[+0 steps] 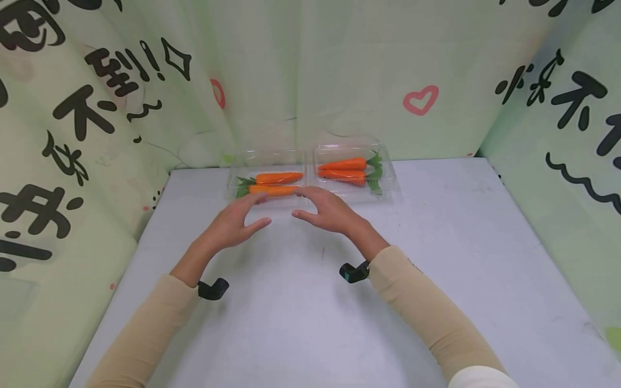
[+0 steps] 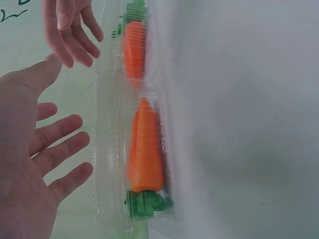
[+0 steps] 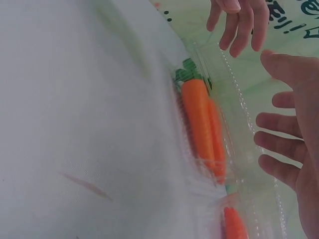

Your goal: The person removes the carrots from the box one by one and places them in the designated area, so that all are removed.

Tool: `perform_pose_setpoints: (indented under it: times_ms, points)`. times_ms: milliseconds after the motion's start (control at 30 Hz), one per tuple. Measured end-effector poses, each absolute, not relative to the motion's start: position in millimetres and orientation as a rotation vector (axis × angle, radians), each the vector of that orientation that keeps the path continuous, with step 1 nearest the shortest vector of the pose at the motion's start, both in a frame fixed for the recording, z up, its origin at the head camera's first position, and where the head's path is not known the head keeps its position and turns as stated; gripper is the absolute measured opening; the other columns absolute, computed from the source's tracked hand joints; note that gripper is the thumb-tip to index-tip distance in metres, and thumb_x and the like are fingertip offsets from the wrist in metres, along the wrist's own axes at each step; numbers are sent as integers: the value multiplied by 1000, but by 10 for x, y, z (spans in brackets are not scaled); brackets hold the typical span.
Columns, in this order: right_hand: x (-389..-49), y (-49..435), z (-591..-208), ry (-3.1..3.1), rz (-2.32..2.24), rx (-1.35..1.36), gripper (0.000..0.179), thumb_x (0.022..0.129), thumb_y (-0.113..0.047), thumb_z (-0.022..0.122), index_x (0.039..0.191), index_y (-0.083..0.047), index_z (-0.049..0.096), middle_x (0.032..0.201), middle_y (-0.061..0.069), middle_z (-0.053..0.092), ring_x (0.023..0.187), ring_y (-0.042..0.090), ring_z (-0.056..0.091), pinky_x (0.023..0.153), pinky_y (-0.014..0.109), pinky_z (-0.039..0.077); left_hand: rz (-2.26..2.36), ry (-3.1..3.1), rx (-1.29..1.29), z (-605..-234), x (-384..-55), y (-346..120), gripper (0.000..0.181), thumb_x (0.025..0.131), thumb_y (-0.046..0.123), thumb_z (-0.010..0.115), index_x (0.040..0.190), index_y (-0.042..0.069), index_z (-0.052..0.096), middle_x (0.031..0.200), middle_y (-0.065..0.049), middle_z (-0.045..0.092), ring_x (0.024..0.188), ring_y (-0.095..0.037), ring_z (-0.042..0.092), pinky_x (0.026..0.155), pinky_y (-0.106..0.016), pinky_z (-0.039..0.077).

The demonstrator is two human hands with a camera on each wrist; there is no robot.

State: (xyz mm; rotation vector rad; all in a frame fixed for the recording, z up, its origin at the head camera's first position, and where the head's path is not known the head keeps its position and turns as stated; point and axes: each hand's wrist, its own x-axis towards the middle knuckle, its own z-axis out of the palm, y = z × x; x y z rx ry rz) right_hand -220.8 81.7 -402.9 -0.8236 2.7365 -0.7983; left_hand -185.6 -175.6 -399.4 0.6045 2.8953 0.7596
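Two clear plastic boxes stand side by side at the back of the table. The left box (image 1: 235,186) holds two orange carrots (image 1: 278,178) with green tops pointing left. In the right box (image 1: 388,186) lie two more carrots (image 1: 342,175), their green tops on the right. My left hand (image 1: 232,222) is held just in front of the left box, fingers spread and relaxed, holding nothing. Facing it, my right hand (image 1: 332,211) reaches toward the gap between the boxes with bent, loose fingers and nothing in its grasp. The left wrist view shows carrots (image 2: 145,149) beyond the fingers.
The white table (image 1: 436,258) extends in front of and to both sides of the boxes. A pale green curtain (image 1: 359,70) with black lettering and red hearts hangs right behind them and along both sides. Each wrist wears a small black camera (image 1: 213,289).
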Motion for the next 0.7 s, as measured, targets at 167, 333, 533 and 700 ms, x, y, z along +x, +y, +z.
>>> perform_pose_setpoints:
  times_ms: [167,333,533,700]
  points:
    - [-2228,794,-4062,2734,-803,-816,63,91,-49,60,146,-22,42,145,2,50,136,23,44,113,48,38,741,2887,574,-4025,-1866,-1761,64,91,38,65,146,17,39,143,-6,51,132,-28,47,108,-53,42]
    - [-2248,769,-4090,2742,-801,-823,63,91,-50,60,145,-21,43,143,2,52,134,23,46,112,48,39,751,2889,580,-4044,-1871,-1778,65,91,40,65,146,18,39,140,-7,53,130,-28,49,107,-53,43]
    - [-2264,746,-4102,2747,-805,-834,63,92,-48,60,145,-20,43,143,3,52,134,23,46,112,48,39,788,2898,592,-4074,-1883,-1784,60,93,37,63,145,16,41,137,-10,55,127,-30,51,105,-53,44]
    - [-2273,725,-4109,2747,-804,-864,64,92,-49,59,146,-20,42,144,3,51,134,23,46,112,47,39,812,2898,542,-4089,-1892,-1774,57,95,38,60,144,15,42,136,-9,56,126,-29,51,106,-52,45]
